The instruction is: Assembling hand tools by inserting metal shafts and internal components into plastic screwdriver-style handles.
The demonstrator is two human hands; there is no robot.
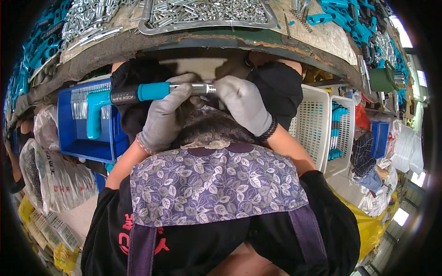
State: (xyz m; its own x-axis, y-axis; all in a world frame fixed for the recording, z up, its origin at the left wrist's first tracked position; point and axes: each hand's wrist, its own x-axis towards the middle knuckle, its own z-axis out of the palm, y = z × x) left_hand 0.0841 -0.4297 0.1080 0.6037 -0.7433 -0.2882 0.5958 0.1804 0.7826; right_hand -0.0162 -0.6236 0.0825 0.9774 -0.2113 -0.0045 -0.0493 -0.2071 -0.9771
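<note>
Across my lap lies a teal-and-black nail gun (153, 91), its curved teal handle pointing left and its metal barrel (199, 87) to the right. My left hand (163, 112), in a grey glove, is closed around the barrel just past the teal collar. At the barrel's right end, my gloved right hand (244, 103) is closed with its fingers curled at the tip. Those fingers hide the very end, so any small part in them cannot be made out.
Ahead runs the workbench edge (221, 37), with a metal tray (146, 28) of small metal parts on it. Teal tool housings (340, 14) pile up at both sides. A blue crate (87, 149) stands left; white baskets (317, 158) stand right.
</note>
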